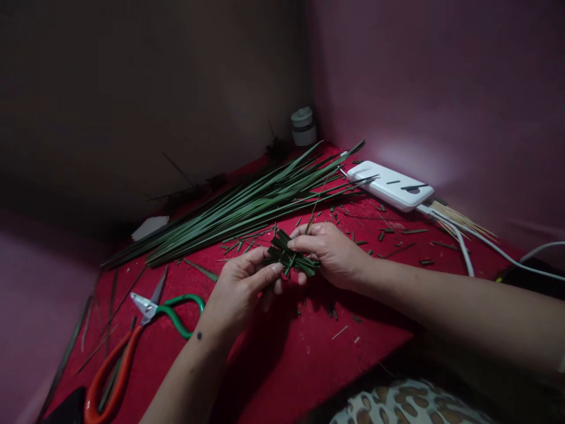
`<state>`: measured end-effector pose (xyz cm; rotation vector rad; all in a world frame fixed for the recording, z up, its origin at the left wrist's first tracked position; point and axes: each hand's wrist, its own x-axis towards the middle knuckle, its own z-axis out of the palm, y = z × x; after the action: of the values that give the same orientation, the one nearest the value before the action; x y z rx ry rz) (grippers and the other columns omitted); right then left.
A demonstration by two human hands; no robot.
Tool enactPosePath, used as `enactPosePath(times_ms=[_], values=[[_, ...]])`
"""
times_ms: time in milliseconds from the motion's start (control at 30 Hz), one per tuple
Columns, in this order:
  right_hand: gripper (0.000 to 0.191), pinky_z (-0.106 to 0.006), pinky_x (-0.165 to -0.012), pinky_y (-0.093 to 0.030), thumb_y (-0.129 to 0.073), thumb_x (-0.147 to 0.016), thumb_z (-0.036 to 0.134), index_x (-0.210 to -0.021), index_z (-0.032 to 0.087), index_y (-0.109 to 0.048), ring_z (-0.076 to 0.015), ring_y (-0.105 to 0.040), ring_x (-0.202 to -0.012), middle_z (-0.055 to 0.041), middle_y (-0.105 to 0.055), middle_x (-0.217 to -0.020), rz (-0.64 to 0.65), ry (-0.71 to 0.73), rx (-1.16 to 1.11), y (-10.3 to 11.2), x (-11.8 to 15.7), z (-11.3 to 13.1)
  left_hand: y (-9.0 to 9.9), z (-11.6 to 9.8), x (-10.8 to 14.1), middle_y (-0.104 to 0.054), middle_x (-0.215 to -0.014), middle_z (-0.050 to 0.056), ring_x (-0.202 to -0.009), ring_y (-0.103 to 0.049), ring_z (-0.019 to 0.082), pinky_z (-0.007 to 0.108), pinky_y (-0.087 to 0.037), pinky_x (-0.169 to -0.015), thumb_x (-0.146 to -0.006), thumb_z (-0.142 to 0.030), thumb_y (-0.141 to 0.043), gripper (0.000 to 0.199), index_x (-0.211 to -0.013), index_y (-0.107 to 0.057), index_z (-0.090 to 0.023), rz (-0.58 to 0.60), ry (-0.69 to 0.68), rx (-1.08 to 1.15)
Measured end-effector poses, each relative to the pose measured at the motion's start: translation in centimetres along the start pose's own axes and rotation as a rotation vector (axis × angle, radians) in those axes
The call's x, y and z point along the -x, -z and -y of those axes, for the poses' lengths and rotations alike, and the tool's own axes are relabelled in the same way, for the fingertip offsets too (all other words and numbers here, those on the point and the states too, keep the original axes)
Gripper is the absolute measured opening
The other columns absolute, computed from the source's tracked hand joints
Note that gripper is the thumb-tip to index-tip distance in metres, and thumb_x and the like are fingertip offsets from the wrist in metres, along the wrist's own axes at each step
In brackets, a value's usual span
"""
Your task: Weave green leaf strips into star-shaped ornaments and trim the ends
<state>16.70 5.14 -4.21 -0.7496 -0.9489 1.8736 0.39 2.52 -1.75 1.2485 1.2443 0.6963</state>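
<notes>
Between both hands is a small folded piece of dark green leaf strips (289, 256), with short strip ends fanning out. My left hand (247, 277) pinches its left side between thumb and fingers. On the upper right side, the thumb and fingers of my right hand (326, 250) are closed on the same leaf piece. A thin stalk rises beside my right thumb. Behind the hands lies a bundle of long green leaf blades (247, 206). Scissors (150, 309) with one orange and one green handle lie with blades apart, left of my left hand.
A white power bank (391, 185) with white cables (463, 232) rests at the right, leaf bits on it and thin sticks (468, 218) beside it. A lidded white jar (303, 126) stands in the back corner. Leaf scraps litter the red cloth (273, 377). Walls rise behind.
</notes>
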Motion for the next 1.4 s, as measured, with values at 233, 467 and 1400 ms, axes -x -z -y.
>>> enactPosePath(times_ms=[233,467,1400], values=[[0.008,-0.019,-0.035,-0.045,-0.061,-0.068,0.018,-0.067,0.012,-0.056,-0.0102,-0.054,-0.036,0.0016,-0.058,-0.049,0.002,0.011,0.01,0.1,-0.1,-0.2,-0.5,-0.2,0.0,-0.061,-0.058,-0.001,-0.038,-0.047,0.006,0.017,-0.036,-0.037,-0.079,-0.025,-0.062,0.012,-0.081,-0.058,-0.014,-0.026,-0.031,0.045],[0.008,-0.018,-0.033,-0.042,-0.059,-0.068,0.017,-0.062,0.014,-0.056,-0.009,-0.052,-0.035,0.0031,-0.057,-0.049,-0.046,0.089,-0.004,0.1,-0.1,0.4,0.8,-0.3,0.0,-0.063,-0.069,0.0,-0.049,-0.058,0.011,0.024,-0.049,-0.044,-0.078,-0.023,-0.064,0.017,-0.09,-0.055,-0.016,0.119,-0.007,0.109],[0.005,-0.017,-0.044,-0.035,-0.06,-0.063,0.012,-0.066,0.014,-0.057,-0.004,-0.044,-0.043,0.0068,-0.05,-0.05,-0.1,0.069,0.085,-0.2,0.3,0.3,-1.0,-0.5,0.4,-0.052,-0.053,-0.006,-0.039,-0.037,0.002,0.013,-0.03,-0.035,-0.07,-0.029,-0.071,0.019,-0.086,-0.069,-0.019,-0.259,-0.068,0.047]])
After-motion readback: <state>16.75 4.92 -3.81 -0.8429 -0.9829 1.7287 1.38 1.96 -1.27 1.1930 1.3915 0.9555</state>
